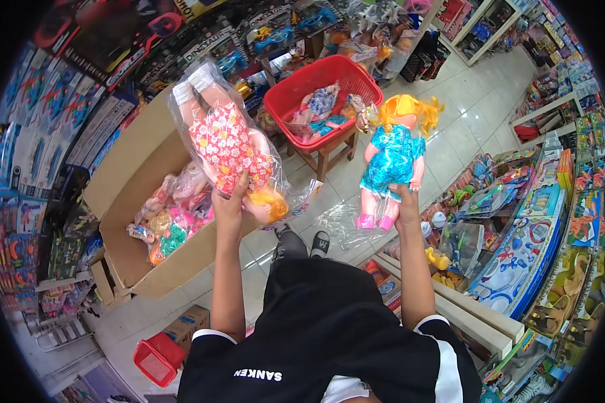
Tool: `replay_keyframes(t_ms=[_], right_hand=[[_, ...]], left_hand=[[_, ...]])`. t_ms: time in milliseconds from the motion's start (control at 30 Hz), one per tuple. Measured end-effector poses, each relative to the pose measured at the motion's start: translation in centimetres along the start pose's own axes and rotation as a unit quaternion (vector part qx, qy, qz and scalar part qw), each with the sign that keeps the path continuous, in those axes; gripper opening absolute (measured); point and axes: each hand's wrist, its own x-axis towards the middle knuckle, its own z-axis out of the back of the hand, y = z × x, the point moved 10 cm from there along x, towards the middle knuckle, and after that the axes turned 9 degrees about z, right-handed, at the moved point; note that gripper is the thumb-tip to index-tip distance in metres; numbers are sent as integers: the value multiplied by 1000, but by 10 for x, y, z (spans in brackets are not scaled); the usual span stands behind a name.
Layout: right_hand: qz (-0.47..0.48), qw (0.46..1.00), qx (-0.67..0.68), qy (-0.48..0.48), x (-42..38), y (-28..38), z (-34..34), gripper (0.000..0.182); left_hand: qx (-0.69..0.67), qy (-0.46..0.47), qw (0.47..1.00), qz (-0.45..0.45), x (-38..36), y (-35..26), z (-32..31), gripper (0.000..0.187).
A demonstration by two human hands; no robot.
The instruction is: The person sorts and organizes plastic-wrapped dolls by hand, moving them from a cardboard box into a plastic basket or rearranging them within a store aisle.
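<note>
My left hand point(228, 205) is closed on a doll in a red floral dress point(225, 141), wrapped in clear plastic. This doll hangs head down, its orange hair low and its white socks at the top, partly over a cardboard box. In my right hand point(406, 207) are the legs of a yellow-haired doll in a shiny blue dress point(391, 158), held upright with pink shoes at the bottom. Clear plastic point(349, 221) hangs beside its shoes. Between and beyond the two dolls, a red basket point(275, 103) holds more wrapped dolls.
The open cardboard box point(124, 201) at left contains several bagged dolls. Under the red basket is a wooden stool point(324, 160). Toy shelves line both sides, with a wooden ledge point(477, 316) near my right arm. A smaller red basket point(158, 361) lies at lower left.
</note>
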Motion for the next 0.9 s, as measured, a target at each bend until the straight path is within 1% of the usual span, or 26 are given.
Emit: replay_keyframes(t_ms=[100,133,200,233,300,367,400,433,467,500,533,567,600,633,667,700,767,800,833,867,900], right_hand=[[2,1000,-16,8,16,8,10,49],[2,1000,-17,7,23,10,10,49],[9,998,-62,15,41,12,0,51],[9,998,-66,16,53,11,1,51],[18,988,-138,71,79,7,-9,53],[37,984,-159,76,109,11,-18,52],[62,972,-206,98,127,12,-21,50],[86,956,-253,118,141,13,-26,48],[87,954,-261,121,156,13,-27,48],[128,914,-361,137,172,21,-36,48],[167,862,-455,150,185,29,-43,48],[169,859,-458,153,201,31,-49,48],[236,787,-540,184,213,39,-70,49],[296,702,-612,213,220,43,-94,49],[289,663,-654,222,230,41,-108,49],[284,663,-654,227,243,34,-117,49],[353,546,-690,318,257,11,-152,47],[359,512,-699,347,267,-10,-159,48],[359,511,-696,355,278,-25,-167,48],[345,502,-688,396,285,-47,-177,47],[331,491,-677,436,291,-69,-183,47]], left_hand=[[7,-9,1000,10,15,7,-18,37],[-13,-8,1000,9,21,11,-25,36],[-38,-8,999,12,40,14,-34,35],[-23,-14,999,17,49,15,-38,34],[-15,-21,999,22,70,20,-45,33],[-22,-16,999,19,94,23,-53,32],[-27,-17,999,20,108,26,-53,32],[-49,-18,998,35,121,34,-51,32],[-74,-20,996,50,134,40,-52,32],[-83,-21,995,49,145,39,-57,32],[-131,-25,990,52,152,38,-62,32],[-177,-29,982,55,161,37,-63,32],[-124,-61,989,55,169,30,-59,32],[-126,-65,988,58,177,30,-57,32],[-106,-68,991,45,184,26,-54,32],[-87,-71,993,33,189,22,-49,31],[-75,-84,993,37,195,21,-43,31],[-69,-102,992,38,195,19,-40,32],[-62,-121,990,39,194,15,-38,32],[-99,-126,986,39,192,11,-41,34],[-99,-137,985,39,191,14,-40,34]])
